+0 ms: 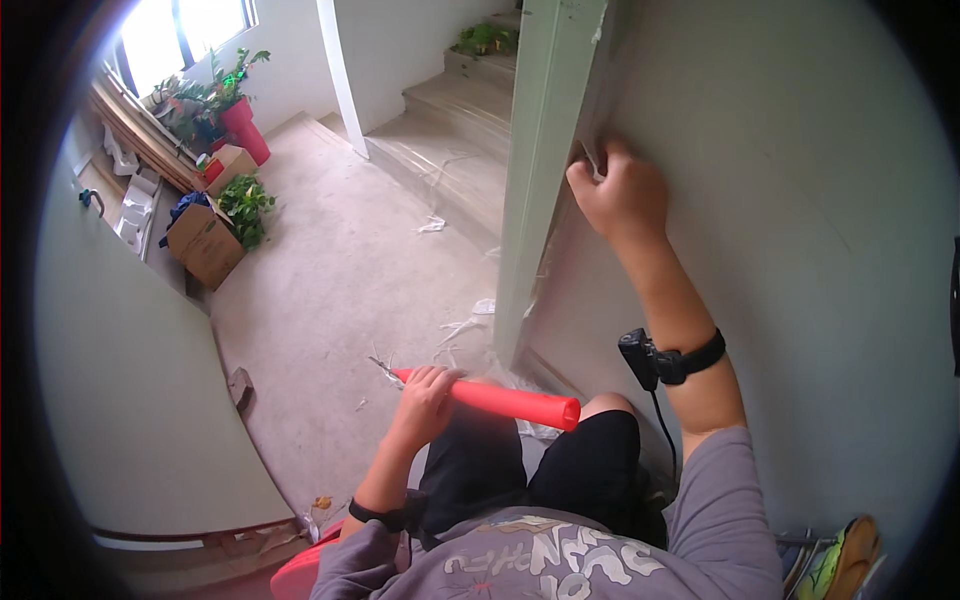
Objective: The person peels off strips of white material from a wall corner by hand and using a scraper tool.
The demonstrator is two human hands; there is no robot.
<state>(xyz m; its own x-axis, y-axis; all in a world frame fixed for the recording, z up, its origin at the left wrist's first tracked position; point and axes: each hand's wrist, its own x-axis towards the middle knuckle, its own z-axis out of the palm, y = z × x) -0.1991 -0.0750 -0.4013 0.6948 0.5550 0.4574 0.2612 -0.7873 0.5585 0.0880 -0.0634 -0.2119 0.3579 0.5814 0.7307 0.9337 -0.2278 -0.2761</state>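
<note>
My left hand (426,409) is wrapped around a red plastic tube (517,403), held over my lap. The tube's hollow-looking end points right, and a thin grey tip (384,367) sticks out past my fingers on the left. At the edge of the pale green door frame (551,150), my right hand (628,187) pinches a thin whitish strip (592,159). Its fingertips are partly hidden in the shadow beside the frame. Rough, ragged bits run along the frame's inner edge, where it meets the grey wall (780,187).
White scraps (465,324) litter the concrete floor (322,300). A door panel (142,390) stands at left, with a brick-like block (240,388) against it. Further back are a cardboard box (206,244), potted plants (244,127) and stairs (457,112). Sandals (844,562) lie at lower right.
</note>
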